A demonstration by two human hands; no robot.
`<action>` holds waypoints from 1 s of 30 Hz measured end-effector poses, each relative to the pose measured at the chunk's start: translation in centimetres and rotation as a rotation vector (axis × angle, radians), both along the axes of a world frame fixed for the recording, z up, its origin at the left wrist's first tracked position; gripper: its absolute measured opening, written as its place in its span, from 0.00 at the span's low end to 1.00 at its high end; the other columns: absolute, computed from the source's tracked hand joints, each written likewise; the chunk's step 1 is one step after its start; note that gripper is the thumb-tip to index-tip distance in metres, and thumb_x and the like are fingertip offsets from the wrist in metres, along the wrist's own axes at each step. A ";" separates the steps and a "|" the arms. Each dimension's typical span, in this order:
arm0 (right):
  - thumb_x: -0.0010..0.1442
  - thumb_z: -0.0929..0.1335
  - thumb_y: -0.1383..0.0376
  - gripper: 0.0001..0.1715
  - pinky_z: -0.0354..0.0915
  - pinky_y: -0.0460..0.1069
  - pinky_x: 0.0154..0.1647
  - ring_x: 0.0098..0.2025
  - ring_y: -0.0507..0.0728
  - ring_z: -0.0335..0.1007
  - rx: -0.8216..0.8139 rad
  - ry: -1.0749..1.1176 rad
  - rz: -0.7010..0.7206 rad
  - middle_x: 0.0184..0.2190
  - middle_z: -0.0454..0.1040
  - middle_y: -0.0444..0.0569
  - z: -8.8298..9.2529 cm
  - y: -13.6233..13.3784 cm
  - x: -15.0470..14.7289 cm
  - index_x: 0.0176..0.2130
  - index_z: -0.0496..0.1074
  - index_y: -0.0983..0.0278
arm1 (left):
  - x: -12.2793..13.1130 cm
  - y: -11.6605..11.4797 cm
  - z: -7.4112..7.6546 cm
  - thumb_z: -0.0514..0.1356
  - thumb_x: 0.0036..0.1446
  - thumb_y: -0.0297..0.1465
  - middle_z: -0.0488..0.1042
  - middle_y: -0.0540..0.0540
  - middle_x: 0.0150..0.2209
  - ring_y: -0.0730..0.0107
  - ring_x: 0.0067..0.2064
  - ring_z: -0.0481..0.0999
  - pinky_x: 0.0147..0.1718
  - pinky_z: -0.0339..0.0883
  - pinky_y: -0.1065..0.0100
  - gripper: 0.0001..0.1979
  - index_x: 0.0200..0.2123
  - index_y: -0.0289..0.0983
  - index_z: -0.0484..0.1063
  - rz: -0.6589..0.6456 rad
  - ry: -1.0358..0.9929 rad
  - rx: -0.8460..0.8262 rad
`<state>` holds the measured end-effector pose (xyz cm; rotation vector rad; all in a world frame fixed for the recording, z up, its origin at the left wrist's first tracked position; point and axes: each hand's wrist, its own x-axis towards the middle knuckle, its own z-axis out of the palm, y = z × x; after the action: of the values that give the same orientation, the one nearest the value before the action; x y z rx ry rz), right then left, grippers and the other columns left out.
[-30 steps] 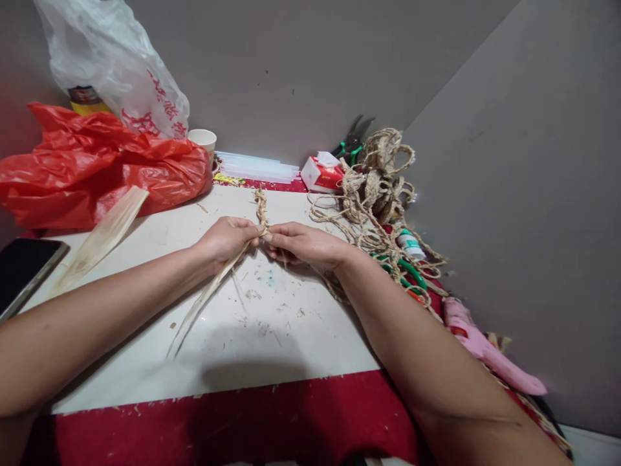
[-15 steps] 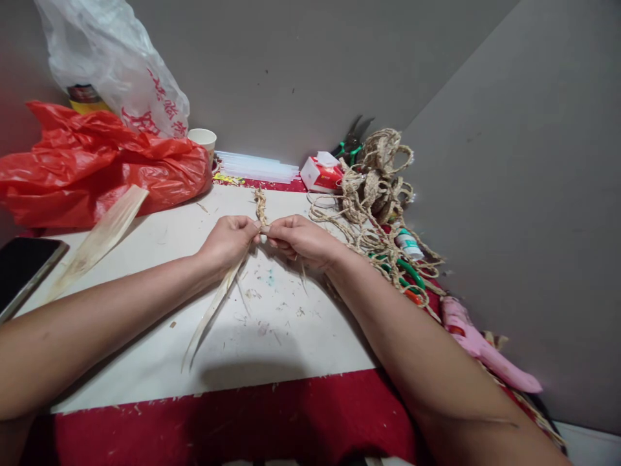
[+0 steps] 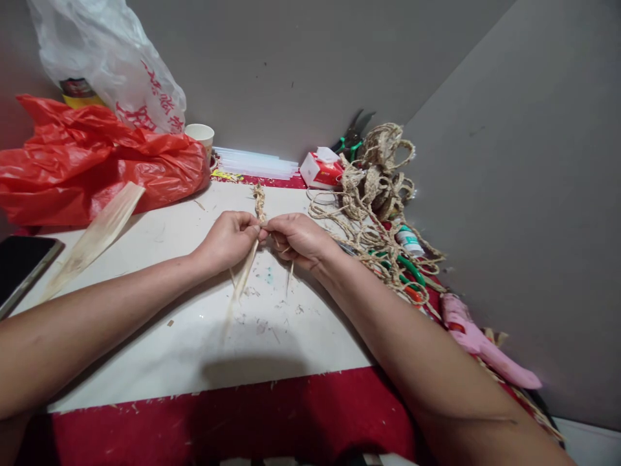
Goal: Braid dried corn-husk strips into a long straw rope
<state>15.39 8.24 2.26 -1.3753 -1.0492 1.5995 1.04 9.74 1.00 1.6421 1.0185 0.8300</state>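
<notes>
A short braided straw piece point(image 3: 259, 200) lies on the white board point(image 3: 194, 362), pointing away from me. At its near end my left hand point(image 3: 231, 239) pinches it between thumb and fingers. My right hand point(image 3: 297, 239) is closed on the same end, its fingertips meeting those of the left. A pale loose strand point(image 3: 246, 272) hangs toward me from beneath the left hand, its lower tip blurred. Thinner strands hang below the right hand. The exact crossing of strands is hidden by the fingertips.
Left: red plastic bag point(image 3: 97, 162), pale husk strip point(image 3: 94, 239), phone point(image 3: 24, 268), paper cup point(image 3: 200, 134). Back: clear sticks point(image 3: 257, 163) and tissue pack point(image 3: 321, 168). Right: coiled straw cord point(image 3: 373, 194), green-handled scissors point(image 3: 411, 268), small bottle point(image 3: 409, 241), pink glue gun point(image 3: 485, 343).
The loose strand under my left hand has swung right and nearer the middle. Thin strands by my right hand have shifted left. Both hands still pinch the braid's end.
</notes>
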 end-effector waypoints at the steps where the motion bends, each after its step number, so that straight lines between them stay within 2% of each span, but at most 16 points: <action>1: 0.49 0.64 0.70 0.08 0.36 0.41 0.10 0.11 0.43 0.37 0.006 -0.026 -0.021 0.09 0.48 0.36 0.0 -0.1 -0.1 0.20 0.67 0.69 | -0.1 0.1 0.1 0.53 0.51 0.28 0.73 0.47 0.25 0.75 0.26 0.67 0.29 0.60 0.71 0.09 0.25 0.31 0.72 -0.012 0.060 0.040; 6: 0.50 0.64 0.70 0.08 0.36 0.42 0.10 0.11 0.43 0.37 0.006 -0.072 -0.089 0.08 0.47 0.35 0.2 -0.3 -0.6 0.20 0.66 0.68 | -0.8 -0.4 1.0 0.51 0.55 0.31 0.73 0.44 0.25 0.68 0.27 0.70 0.29 0.59 0.68 0.12 0.29 0.33 0.73 0.015 0.574 0.444; 9: 0.49 0.64 0.70 0.11 0.36 0.41 0.10 0.11 0.43 0.37 -0.022 -0.010 -0.065 0.08 0.47 0.35 0.1 -0.4 -0.7 0.18 0.60 0.66 | -0.7 -1.4 1.4 0.49 0.58 0.32 0.74 0.41 0.28 0.63 0.29 0.73 0.30 0.61 0.65 0.14 0.36 0.32 0.72 -0.007 0.875 0.601; 12: 0.49 0.65 0.70 0.17 0.36 0.41 0.10 0.11 0.43 0.37 -0.075 0.098 -0.007 0.08 0.46 0.35 -0.2 -0.6 -0.7 0.17 0.53 0.64 | -0.5 -2.2 1.4 0.47 0.59 0.30 0.74 0.39 0.30 0.59 0.30 0.74 0.29 0.62 0.63 0.14 0.40 0.31 0.69 -0.048 1.036 0.685; 15: 0.48 0.66 0.71 0.19 0.36 0.40 0.10 0.12 0.42 0.36 -0.108 0.142 0.024 0.09 0.45 0.34 -0.3 -0.7 -0.6 0.17 0.50 0.63 | -0.2 -3.0 1.0 0.47 0.57 0.25 0.73 0.37 0.30 0.57 0.30 0.74 0.27 0.62 0.64 0.13 0.41 0.29 0.68 -0.081 1.095 0.739; 19: 0.50 0.65 0.72 0.13 0.37 0.39 0.10 0.13 0.42 0.34 -0.131 0.156 0.088 0.10 0.45 0.34 -0.1 -0.5 -0.2 0.18 0.58 0.66 | -0.1 -4.2 0.7 0.47 0.55 0.23 0.73 0.37 0.31 0.61 0.29 0.73 0.25 0.61 0.66 0.13 0.39 0.28 0.69 -0.215 1.033 0.799; 22: 0.51 0.65 0.72 0.05 0.37 0.38 0.10 0.13 0.42 0.33 -0.129 0.173 0.148 0.11 0.45 0.33 0.0 -0.1 0.7 0.24 0.65 0.70 | -0.3 -4.6 0.9 0.48 0.58 0.29 0.72 0.42 0.27 0.67 0.26 0.70 0.26 0.60 0.67 0.12 0.32 0.32 0.70 -0.313 0.831 0.781; 24: 0.50 0.66 0.72 0.05 0.37 0.38 0.10 0.14 0.42 0.33 -0.123 0.202 0.179 0.11 0.44 0.33 0.1 0.3 1.4 0.24 0.65 0.70 | -0.5 -4.2 1.3 0.49 0.58 0.34 0.71 0.45 0.24 0.71 0.26 0.68 0.28 0.60 0.68 0.14 0.28 0.34 0.70 -0.222 0.619 0.728; 27: 0.50 0.67 0.71 0.06 0.38 0.38 0.11 0.14 0.42 0.32 -0.127 0.241 0.245 0.11 0.44 0.33 0.0 0.7 2.1 0.24 0.64 0.70 | -0.9 -2.3 1.6 0.51 0.56 0.33 0.72 0.47 0.28 0.72 0.30 0.68 0.32 0.61 0.70 0.11 0.29 0.34 0.69 0.083 0.325 0.600; 28: 0.51 0.67 0.71 0.05 0.38 0.38 0.11 0.14 0.42 0.32 -0.131 0.244 0.271 0.11 0.44 0.32 0.0 0.8 2.2 0.25 0.65 0.71 | -0.9 -1.5 1.6 0.51 0.55 0.32 0.72 0.47 0.29 0.71 0.31 0.68 0.33 0.61 0.69 0.10 0.31 0.34 0.69 0.141 0.260 0.527; 30: 0.52 0.67 0.71 0.05 0.38 0.37 0.11 0.14 0.41 0.32 -0.132 0.237 0.316 0.12 0.44 0.32 0.0 0.9 2.4 0.27 0.67 0.72 | -0.8 -0.4 1.3 0.52 0.53 0.31 0.73 0.47 0.30 0.71 0.32 0.69 0.33 0.62 0.69 0.08 0.31 0.34 0.69 0.113 0.165 0.316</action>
<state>17.77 9.15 2.26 -1.1058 -1.0699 2.0395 0.27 9.37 2.33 1.9602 1.1470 0.9825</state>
